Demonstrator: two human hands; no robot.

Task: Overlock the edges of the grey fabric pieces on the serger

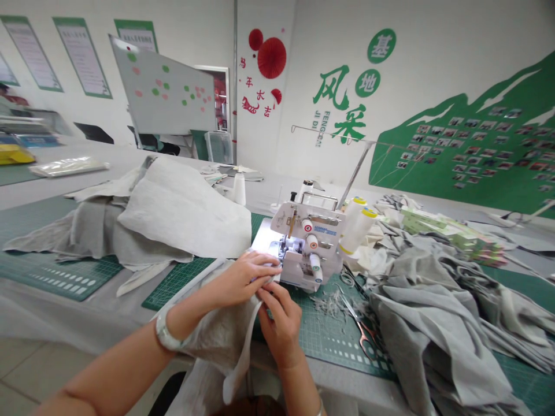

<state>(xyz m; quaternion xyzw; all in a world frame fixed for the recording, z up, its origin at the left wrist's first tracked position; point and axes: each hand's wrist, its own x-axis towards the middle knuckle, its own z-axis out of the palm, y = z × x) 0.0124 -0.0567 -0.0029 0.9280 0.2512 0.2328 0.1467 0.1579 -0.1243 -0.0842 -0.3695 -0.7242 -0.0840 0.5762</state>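
pale grey, soft cloth piece (225,335) at the white overlock machine (306,245), edge pinched by left hand (243,277) and right hand (280,320)

White walls (203,23) with green mural (489,167), tilted whiteboard (167,95)

Sewing machine (306,245) on cutting mat (333,338); fabric pile (437,312) right, scissors (362,329) between, folded cloth (173,211) left.

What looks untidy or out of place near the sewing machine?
Thread and fabric scraps lie scattered on the green mat right of the machine, beside open scissors. Grey cloth lies crumpled in a heap.
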